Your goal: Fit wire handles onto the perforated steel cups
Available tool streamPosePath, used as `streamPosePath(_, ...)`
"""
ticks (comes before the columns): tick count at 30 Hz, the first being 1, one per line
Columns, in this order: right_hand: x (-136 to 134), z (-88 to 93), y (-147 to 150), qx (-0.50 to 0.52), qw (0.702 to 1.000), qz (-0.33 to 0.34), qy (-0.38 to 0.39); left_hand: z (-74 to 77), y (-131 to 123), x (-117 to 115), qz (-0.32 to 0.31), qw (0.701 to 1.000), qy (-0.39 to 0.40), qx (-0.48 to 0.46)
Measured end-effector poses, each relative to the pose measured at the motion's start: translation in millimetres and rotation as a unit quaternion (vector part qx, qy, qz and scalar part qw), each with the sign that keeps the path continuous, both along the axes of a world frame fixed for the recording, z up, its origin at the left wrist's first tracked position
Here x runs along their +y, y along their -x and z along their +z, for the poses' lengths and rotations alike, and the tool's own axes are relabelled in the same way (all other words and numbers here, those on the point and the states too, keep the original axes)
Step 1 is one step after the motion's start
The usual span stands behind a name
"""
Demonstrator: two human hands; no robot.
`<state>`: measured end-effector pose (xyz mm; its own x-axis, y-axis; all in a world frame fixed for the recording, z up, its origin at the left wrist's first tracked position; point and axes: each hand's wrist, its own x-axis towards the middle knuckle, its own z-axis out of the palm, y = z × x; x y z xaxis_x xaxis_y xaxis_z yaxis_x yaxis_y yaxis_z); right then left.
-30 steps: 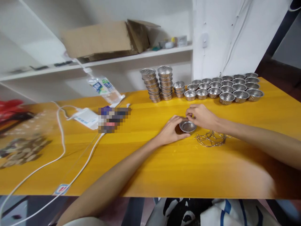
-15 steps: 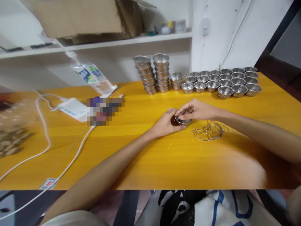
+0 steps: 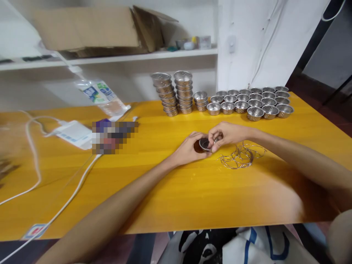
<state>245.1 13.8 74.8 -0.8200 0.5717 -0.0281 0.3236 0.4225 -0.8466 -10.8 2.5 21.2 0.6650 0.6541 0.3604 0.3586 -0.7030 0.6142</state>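
Note:
My left hand (image 3: 189, 150) curls around a small perforated metal cup (image 3: 205, 144) resting on the yellow table (image 3: 176, 190). My right hand (image 3: 224, 133) is closed over the cup's right rim, fingers pinched on it; whether a thin wire sits in the pinch is unclear. A loose heap of thin wire rings (image 3: 239, 157) lies just right of the cup, under my right wrist.
Stacks of metal cups (image 3: 176, 93) and rows of single cups (image 3: 249, 102) stand at the table's far edge. A plastic bottle (image 3: 97, 94), a white adapter (image 3: 74, 134) and white cables (image 3: 63, 205) lie at the left. A cardboard box (image 3: 90, 31) sits on the shelf.
The view has shifted, so everything sits further left. My right hand has moved from the cup's far edge onto its right rim, and both hands have closed in on the cup.

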Motion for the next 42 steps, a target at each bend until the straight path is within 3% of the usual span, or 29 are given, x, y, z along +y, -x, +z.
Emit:
streamPosePath(11,-9,3.3,5,-0.046,0.984,0.007,-0.171,-0.3,0,1,-0.013,1.000,-0.012,0.000)
streamPosePath(42,-9,-6.9,6,-0.027,0.984,0.018,-0.174,-0.4,-1,3,-0.005,1.000,-0.007,-0.006)
